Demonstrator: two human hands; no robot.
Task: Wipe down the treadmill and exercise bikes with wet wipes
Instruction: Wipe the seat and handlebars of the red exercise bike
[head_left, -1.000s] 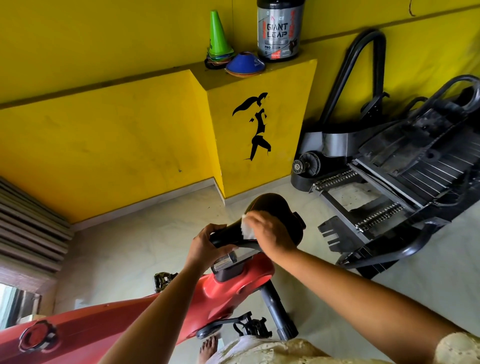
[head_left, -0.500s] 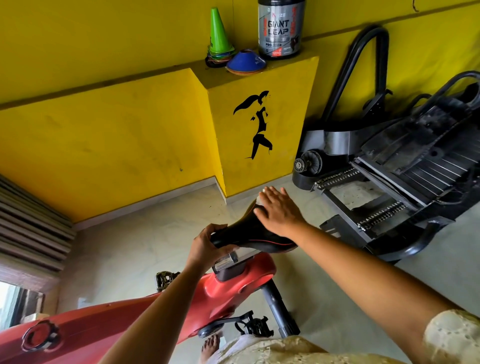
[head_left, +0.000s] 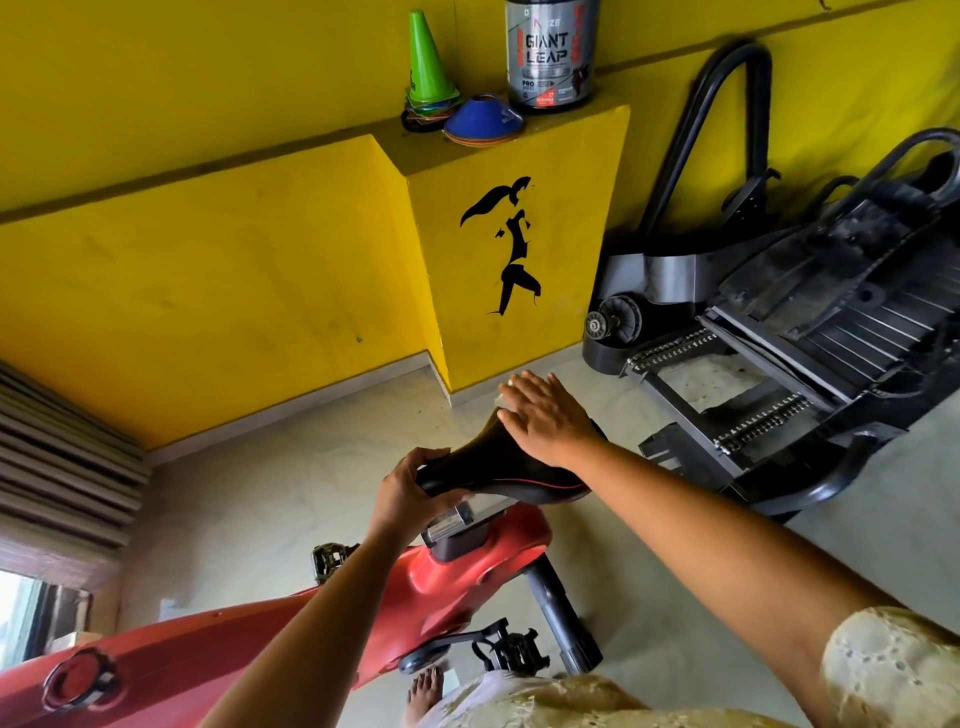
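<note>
A red exercise bike (head_left: 457, 577) runs across the lower left, with a black saddle (head_left: 493, 470) on top. My left hand (head_left: 402, 491) grips the narrow front end of the saddle. My right hand (head_left: 545, 415) lies flat on the wide rear of the saddle, fingers spread, pressing a white wet wipe (head_left: 503, 399) that shows only at the fingertips. A folded black treadmill (head_left: 810, 332) stands against the yellow wall at the right.
A yellow ledge (head_left: 519, 223) holds a green cone (head_left: 427, 60), flat blue marker discs (head_left: 483, 119) and a supplement tub (head_left: 551, 54). Bike pedals (head_left: 511, 649) and my bare foot (head_left: 423, 691) are low in view. Pale floor tiles (head_left: 291, 493) lie around the bike.
My right hand slid with the wipe from the saddle's front toward its wide rear end and flattened out. The left hand kept its hold on the saddle's nose.
</note>
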